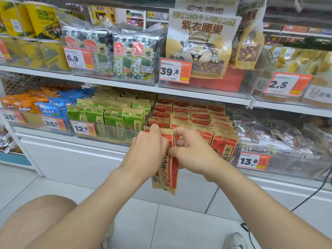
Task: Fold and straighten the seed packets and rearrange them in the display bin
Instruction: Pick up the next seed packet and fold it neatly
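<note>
Hanging just in front of the display bin (pixel 231 157), a red seed packet (pixel 166 177) is gripped at its upper part by both hands. The left hand (pixel 150 146) is curled over the packet's top-left edge. The right hand (pixel 191 150) is closed on its top-right side with bent fingers, and the two hands are almost touching. The packet's top is covered by the hands, so whether it is folded there cannot be told. Its lower part is seen below the bin's front wall, slightly tilted, with a barcode at its lower left corner.

Inside the bin, rows of matching red packets (pixel 194 114) are stood upright, the front row partly hidden behind the hands. The bin's clear front wall is hard to make out and is partly blocked by the hands. Left of the bin, green packets (pixel 115 121) are lined up in a neighbouring bin. Right of the bin, an orange price tag (pixel 252 161) marked 13.8 is fixed. Below the bin, a white tiled floor (pixel 161 221) is seen, with a bare knee (pixel 41 221) at the left and a shoe (pixel 235 241) cut off by the frame edge.
</note>
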Demonstrator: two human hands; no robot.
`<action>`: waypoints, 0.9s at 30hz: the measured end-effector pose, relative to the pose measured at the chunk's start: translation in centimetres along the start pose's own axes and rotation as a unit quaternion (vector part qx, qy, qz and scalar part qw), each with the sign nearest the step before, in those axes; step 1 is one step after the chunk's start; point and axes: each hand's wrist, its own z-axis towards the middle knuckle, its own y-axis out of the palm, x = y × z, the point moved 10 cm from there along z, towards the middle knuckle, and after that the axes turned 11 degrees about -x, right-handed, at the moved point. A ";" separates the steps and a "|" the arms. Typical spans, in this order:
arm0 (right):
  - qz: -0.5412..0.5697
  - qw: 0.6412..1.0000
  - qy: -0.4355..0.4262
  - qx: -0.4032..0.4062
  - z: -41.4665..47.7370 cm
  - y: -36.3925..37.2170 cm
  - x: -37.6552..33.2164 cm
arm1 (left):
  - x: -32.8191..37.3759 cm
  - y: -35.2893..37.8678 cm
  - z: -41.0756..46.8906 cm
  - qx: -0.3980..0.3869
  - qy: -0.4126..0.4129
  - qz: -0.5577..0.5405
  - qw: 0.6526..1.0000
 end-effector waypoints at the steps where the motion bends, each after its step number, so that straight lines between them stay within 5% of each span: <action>1: 0.008 1.000 0.005 -0.001 0.0 -0.2 0.2 | 0.0 -0.1 0.0 0.004 0.007 -0.005 1.000; 14: 0.137 0.990 -0.008 0.028 -1.2 -1.3 0.3 | 0.0 -0.5 0.5 0.001 0.071 -0.136 0.988; 19: 0.195 0.980 -0.019 0.046 -1.3 -1.8 0.3 | 1.0 0.4 -0.1 -0.063 0.096 -0.176 0.978; 27: 0.100 0.985 -0.108 0.088 -1.9 -2.6 -1.6 | 1.4 0.0 -0.5 -0.059 0.126 -0.168 0.976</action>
